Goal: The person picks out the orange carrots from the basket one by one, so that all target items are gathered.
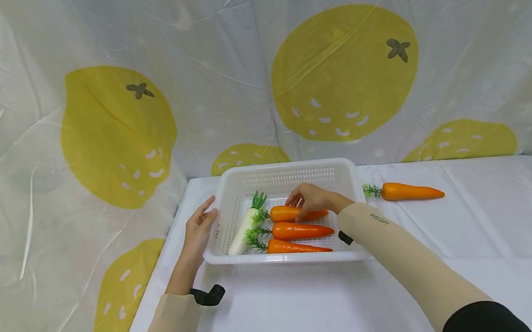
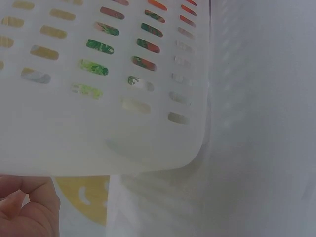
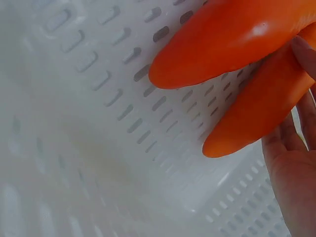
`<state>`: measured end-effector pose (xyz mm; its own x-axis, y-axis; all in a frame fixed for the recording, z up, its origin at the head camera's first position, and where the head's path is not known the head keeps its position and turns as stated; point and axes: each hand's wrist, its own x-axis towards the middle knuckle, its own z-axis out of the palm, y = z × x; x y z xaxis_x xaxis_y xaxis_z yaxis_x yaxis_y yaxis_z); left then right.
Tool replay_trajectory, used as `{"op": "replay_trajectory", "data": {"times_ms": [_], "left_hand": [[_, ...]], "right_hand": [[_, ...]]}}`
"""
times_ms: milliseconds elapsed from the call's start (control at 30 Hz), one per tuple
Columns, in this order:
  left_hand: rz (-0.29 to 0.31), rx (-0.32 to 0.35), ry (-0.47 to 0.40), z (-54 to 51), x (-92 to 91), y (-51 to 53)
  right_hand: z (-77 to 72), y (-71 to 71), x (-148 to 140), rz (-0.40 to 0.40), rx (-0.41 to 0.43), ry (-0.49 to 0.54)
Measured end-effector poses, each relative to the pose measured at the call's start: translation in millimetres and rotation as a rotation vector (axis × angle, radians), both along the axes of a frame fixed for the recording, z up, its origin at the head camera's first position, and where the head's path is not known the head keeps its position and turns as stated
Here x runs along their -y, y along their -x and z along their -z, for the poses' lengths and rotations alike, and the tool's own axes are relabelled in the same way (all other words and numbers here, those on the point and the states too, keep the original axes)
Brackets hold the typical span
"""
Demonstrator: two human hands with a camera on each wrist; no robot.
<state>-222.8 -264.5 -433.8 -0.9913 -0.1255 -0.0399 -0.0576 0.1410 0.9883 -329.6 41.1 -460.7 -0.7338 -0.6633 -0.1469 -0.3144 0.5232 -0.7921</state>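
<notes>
A white plastic basket with slotted walls stands on the table. Inside it, a white radish with green leaves lies at the left. Beside the radish are three orange carrots, one nearest, one in the middle and one farthest back. My right hand reaches into the basket and grips the farthest carrot, thumb on one side and fingers on the other. My left hand is at the basket's left rim, its fingers extended along the outside; whether they touch it is unclear.
Another orange carrot with green leaves lies on the white-covered table, right of the basket. A pale cloth printed with yellow lemons hangs behind and to the left. The table's left edge runs near my left arm.
</notes>
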Motion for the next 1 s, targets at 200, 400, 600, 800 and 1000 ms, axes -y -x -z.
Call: {"op": "replay_trajectory", "data": {"times_ms": [200, 400, 600, 800, 1000], "left_hand": [[0.004, 0.005, 0.005, -0.1, -1.4, -0.1], [-0.018, -0.021, 0.016, 20.2, 6.2, 9.9], [-0.027, -0.045, 0.059, 23.4, 7.7, 10.3], [-0.028, -0.044, 0.053, 22.1, 7.2, 10.7], [-0.026, 0.002, 0.032, 20.5, 8.2, 11.5]], "right_hand": [[-3.6, 0.3, -3, -0.015, 0.000, 0.032], [-9.9, 1.5, -6, 0.004, -0.002, 0.059], [-19.7, 1.8, -6, -0.015, 0.015, 0.065], [-34.0, -0.6, -9, -0.019, 0.011, 0.052], [-54.3, -7.8, -17, -0.054, -0.005, 0.059]]}}
